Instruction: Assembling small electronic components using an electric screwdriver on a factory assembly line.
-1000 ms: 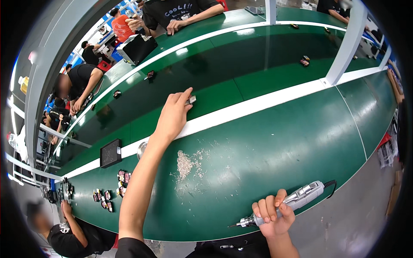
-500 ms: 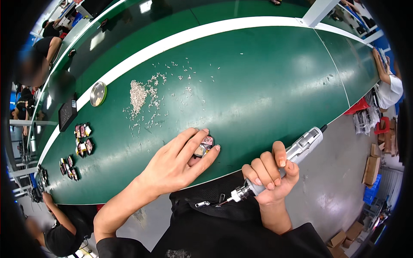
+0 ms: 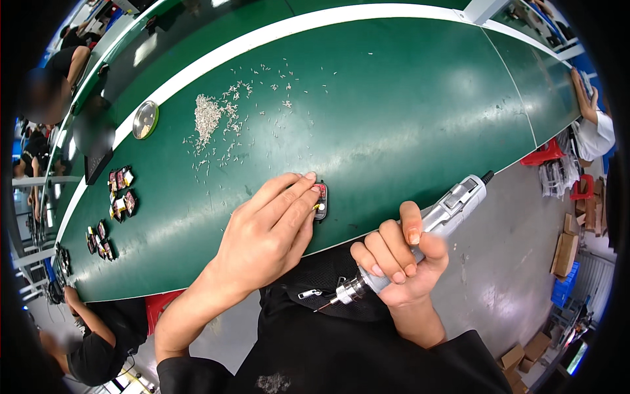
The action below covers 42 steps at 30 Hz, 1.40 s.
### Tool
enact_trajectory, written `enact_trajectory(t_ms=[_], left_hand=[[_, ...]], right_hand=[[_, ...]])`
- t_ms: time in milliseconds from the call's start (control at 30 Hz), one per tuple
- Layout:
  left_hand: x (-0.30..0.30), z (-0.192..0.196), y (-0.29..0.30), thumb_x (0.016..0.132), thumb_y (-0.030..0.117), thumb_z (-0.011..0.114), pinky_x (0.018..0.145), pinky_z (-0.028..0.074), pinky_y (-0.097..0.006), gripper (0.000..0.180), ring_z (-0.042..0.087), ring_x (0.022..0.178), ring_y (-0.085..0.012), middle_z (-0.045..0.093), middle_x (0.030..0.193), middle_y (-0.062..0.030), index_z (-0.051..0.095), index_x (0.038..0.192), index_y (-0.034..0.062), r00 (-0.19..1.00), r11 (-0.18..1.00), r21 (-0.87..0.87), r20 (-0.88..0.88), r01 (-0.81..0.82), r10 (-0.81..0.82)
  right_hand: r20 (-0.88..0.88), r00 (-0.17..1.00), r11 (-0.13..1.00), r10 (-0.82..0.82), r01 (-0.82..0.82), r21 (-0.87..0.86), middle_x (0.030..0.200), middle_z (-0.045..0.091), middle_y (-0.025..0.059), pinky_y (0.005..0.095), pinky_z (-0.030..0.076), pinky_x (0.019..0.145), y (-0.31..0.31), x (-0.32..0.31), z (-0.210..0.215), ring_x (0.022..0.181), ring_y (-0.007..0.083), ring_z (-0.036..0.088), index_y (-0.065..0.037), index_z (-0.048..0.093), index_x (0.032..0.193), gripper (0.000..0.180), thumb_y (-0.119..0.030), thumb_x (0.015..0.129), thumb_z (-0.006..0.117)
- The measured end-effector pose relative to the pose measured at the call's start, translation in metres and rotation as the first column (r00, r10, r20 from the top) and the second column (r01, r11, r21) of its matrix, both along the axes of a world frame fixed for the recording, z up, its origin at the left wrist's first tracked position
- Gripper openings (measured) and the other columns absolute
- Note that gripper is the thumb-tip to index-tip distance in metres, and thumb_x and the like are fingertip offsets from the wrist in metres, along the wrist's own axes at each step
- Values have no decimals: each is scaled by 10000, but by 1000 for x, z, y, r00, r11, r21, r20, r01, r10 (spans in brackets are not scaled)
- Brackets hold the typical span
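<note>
Brown cardboard boxes (image 3: 566,253) on floor, right

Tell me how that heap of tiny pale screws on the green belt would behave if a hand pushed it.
The screw heap would likely scatter rather than slide as one; loose strays already dot the green belt. Each piece looks tiny and light, so probably hard to pinch singly, and apt to roll.

The left hand (image 3: 266,236) covered most of the small dark part (image 3: 320,200) at the belt's near edge, so its shape could not be told. The right hand (image 3: 400,262) hid the middle of the grey power screwdriver (image 3: 453,203). The small parts (image 3: 120,190) lying farther left were too tiny to identify.
</note>
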<state>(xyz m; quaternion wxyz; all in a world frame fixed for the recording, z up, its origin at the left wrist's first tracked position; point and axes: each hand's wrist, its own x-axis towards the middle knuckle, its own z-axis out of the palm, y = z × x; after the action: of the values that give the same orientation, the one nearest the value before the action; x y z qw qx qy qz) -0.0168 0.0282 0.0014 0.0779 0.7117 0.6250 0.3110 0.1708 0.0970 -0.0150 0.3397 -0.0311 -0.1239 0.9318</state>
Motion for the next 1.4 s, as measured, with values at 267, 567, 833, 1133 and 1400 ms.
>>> enact_trajectory(t_ms=[267,567,833,1133,1400], left_hand=[[7,13,8,689,-53,641,742,550,-345,317,595,972,-284,617,1014,-147,593,1002,-69,989,994,-96,-144,-42,28],[10,3,7,671,-28,638,694,559,-325,304,594,967,-287,609,1006,-172,605,965,-102,964,1000,-10,-265,-29,26],[18,-5,6,638,-2,655,648,565,-326,271,623,883,-283,635,936,-186,636,883,-116,970,995,87,-242,47,-24],[24,-16,0,586,12,638,667,562,-366,344,652,834,-339,635,953,-233,620,898,-132,951,977,185,-307,104,-43],[23,-10,-1,639,46,626,749,564,-336,289,640,899,-314,647,965,-245,647,871,-125,934,986,115,-348,124,-77]], right_hand=[[15,999,999,47,-48,19,534,421,-39,281,379,632,-7,-10,-10,496,89,427,-128,505,861,118,-236,908,501],[158,987,999,28,-31,19,529,411,-21,295,383,625,-18,-18,-6,475,112,407,-108,522,847,76,-177,875,505],[322,946,997,-44,64,-52,610,448,37,299,393,582,-35,-19,-8,566,138,450,-27,506,936,54,-64,898,497],[383,924,992,-4,50,-112,640,456,37,299,412,567,-34,-14,-11,577,135,459,-37,512,930,41,-59,895,508],[477,878,998,50,-55,-4,511,420,18,290,398,498,-25,-12,-7,456,151,454,-68,498,892,117,-185,894,491]])
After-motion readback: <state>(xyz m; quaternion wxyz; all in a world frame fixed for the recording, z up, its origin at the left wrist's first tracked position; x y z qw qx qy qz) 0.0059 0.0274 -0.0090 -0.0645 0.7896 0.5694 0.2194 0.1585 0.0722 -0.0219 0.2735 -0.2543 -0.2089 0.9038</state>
